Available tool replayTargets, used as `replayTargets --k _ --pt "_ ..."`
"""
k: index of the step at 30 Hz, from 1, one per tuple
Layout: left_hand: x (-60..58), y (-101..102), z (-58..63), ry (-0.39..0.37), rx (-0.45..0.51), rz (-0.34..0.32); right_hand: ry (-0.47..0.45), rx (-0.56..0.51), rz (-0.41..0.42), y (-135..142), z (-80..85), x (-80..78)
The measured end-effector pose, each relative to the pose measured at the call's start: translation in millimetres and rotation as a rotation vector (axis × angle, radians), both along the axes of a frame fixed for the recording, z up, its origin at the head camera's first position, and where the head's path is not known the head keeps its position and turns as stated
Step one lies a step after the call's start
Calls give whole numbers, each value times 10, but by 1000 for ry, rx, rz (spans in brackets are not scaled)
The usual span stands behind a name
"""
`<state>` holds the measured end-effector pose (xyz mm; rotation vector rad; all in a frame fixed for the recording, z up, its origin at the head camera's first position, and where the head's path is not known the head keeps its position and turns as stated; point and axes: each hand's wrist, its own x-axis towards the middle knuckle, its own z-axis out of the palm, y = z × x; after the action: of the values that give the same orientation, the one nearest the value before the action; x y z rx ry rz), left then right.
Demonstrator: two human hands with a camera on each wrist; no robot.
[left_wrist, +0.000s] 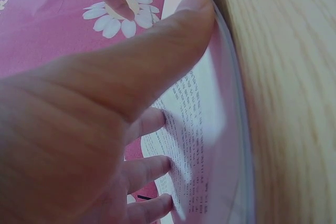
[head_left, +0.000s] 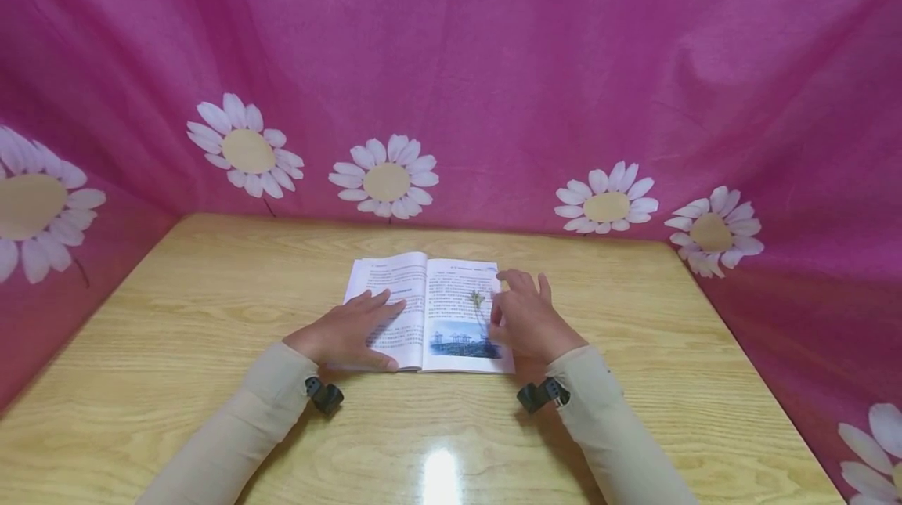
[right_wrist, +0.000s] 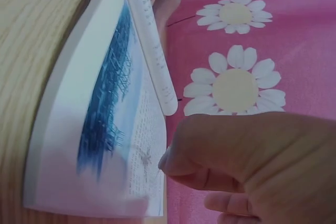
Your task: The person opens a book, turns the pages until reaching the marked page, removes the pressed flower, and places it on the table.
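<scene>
An open book [head_left: 461, 293] lies on the table, with printed text on both sides and a blue landscape picture [right_wrist: 107, 85] on the right page. My left hand [head_left: 352, 329] rests spread on the left page, its thumb along the near edge and its fingertips on the text. Over the right page's outer edge is my right hand [head_left: 532, 321], fingers bent. In the right wrist view its thumb and forefinger come together near the text; whether paper lies between them cannot be told. A palm-like plant [head_left: 477, 301], seemingly printed, shows beside those fingers.
The book sits on a light wooden table [head_left: 232, 301]. Behind and at both sides hangs a magenta cloth [head_left: 493, 82] with large white daisies. Each wrist wears a small black camera, one on the left [head_left: 324, 395] and one on the right [head_left: 543, 394].
</scene>
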<state>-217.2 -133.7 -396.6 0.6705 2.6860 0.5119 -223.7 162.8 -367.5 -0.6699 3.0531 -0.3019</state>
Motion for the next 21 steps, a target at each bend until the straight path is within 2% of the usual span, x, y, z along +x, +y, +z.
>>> replayTargets --k 10,21 --pt "15 13 26 1 10 -3 25 -13 -41 137 61 -48" --pt "-10 1 3 2 1 0 38 -30 -99 613 119 -185"
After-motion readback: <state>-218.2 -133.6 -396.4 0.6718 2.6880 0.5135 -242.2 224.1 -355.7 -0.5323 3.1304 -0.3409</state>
